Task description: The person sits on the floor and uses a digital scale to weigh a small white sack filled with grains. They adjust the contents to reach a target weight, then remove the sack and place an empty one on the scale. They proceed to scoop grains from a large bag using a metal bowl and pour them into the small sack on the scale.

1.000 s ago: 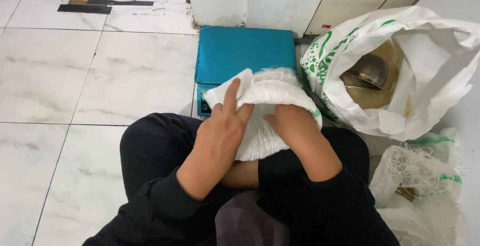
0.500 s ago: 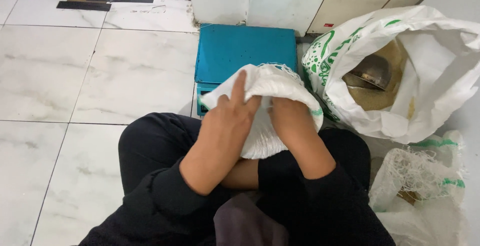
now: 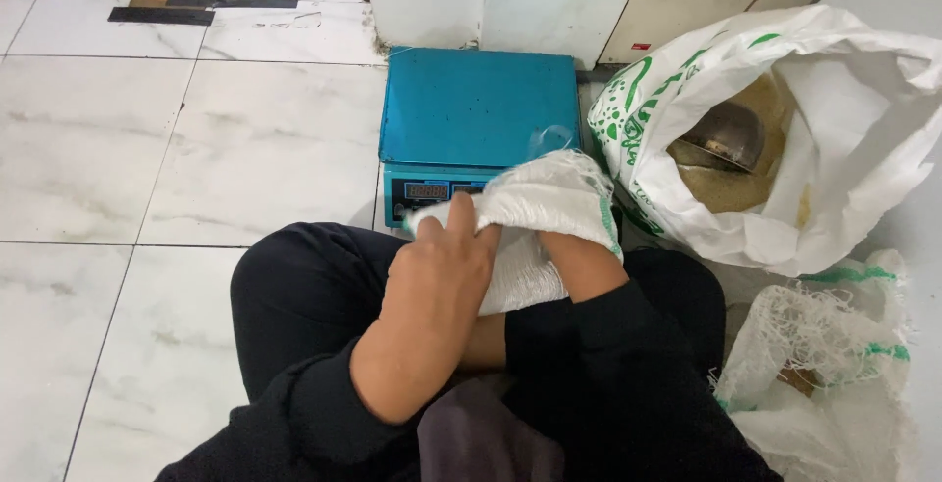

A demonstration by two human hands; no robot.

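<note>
Left hand point(image 3: 442, 271) is gripping the white sack point(image 3: 535, 212) over the lap, just in front of the blue scale point(image 3: 479, 109). Right hand's hidden inside the sack, grip can't tell.

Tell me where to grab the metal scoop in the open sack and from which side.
Take the metal scoop by its upper rim, reaching down from above through the sack's open mouth. Its bowl lies half sunk in the grain, and no handle shows, so the exposed edge is the only free part.

White marble-tile floor point(image 3: 177, 148): teal scale point(image 3: 478, 109), open grain sack point(image 3: 785, 129), frayed sack point(image 3: 834, 364), black strip point(image 3: 162, 16).
</note>
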